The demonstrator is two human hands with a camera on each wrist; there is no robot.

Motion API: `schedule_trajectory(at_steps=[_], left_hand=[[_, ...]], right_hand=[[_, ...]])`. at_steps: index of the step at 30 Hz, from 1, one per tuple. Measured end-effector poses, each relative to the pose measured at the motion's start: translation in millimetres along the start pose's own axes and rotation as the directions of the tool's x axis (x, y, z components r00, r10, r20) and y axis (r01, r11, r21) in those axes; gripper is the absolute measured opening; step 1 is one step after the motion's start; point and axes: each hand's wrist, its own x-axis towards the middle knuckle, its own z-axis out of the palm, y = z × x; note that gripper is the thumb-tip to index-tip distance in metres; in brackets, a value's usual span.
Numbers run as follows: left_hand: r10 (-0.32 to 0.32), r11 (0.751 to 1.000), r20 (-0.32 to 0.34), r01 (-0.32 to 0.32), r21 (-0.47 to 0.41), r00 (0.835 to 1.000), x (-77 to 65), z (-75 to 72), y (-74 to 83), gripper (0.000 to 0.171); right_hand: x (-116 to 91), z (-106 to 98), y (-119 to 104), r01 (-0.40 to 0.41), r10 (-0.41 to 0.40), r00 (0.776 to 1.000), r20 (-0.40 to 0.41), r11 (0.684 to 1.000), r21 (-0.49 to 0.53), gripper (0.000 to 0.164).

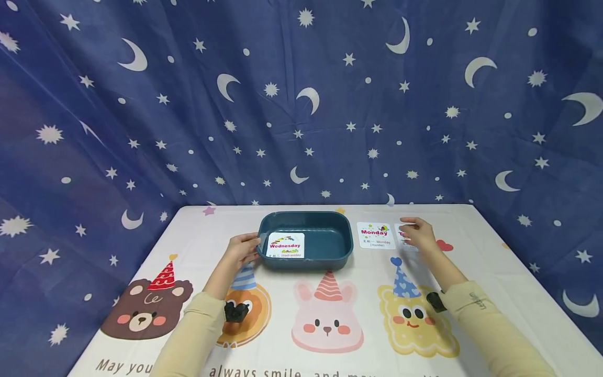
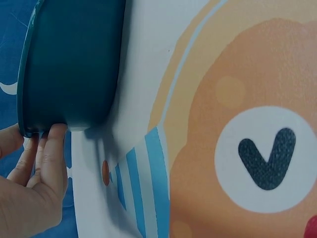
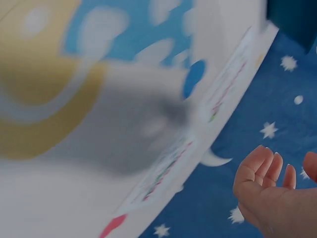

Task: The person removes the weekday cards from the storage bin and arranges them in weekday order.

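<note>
A dark teal rectangular basin (image 1: pixel 330 261) stands near the back of the table. My left hand (image 1: pixel 242 249) pinches its left rim, thumb on the inner side and fingers against the outer wall, as the left wrist view (image 2: pixel 42 186) also shows. Inside, at the basin's left end, lies a white card reading Wednesday (image 1: pixel 286 246). To the right of the basin a Monday card (image 1: pixel 376 235) lies flat on the table. Beside it is a second card (image 1: pixel 402 242), its wording mostly hidden by my right hand (image 1: pixel 421 235), which hovers with loosely bent fingers and nothing in them.
The white tablecloth (image 1: pixel 278 335) carries printed cartoon animals and lettering. A blue curtain with moons and stars (image 1: pixel 301 104) hangs right behind the table's back edge. Black devices are strapped at both wrists, one by the left sleeve (image 1: pixel 193 332), one by the right sleeve (image 1: pixel 490 324).
</note>
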Motion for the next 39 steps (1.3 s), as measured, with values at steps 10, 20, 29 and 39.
schedule_trajectory(at_steps=[10, 20, 29, 39], left_hand=[[0.012, 1.000, 0.012, -0.012, -0.015, 1.000, 2.6, 0.2, -0.7, 0.039], [0.022, 1.000, 0.010, -0.022, -0.018, 1.000, 0.3, 0.6, -0.1, 0.039], [0.037, 0.999, 0.015, -0.037, -0.028, 0.999, 1.2, 1.0, -2.7, 0.040], [0.034, 0.999, 0.016, -0.033, -0.030, 0.999, -0.7, -1.6, -0.1, 0.040]], right_hand=[[-4, 23, -16, -0.010, 0.010, 0.998, 0.062, 1.000, 0.010, 0.044], [-13, 54, -30, 0.071, -0.082, 0.976, 0.200, 0.995, 0.064, 0.042], [-15, 72, -40, 0.093, -0.110, 0.958, 0.263, 0.993, 0.073, 0.042], [-15, 98, -51, 0.049, -0.082, 0.935, 0.344, 0.993, 0.103, 0.041]])
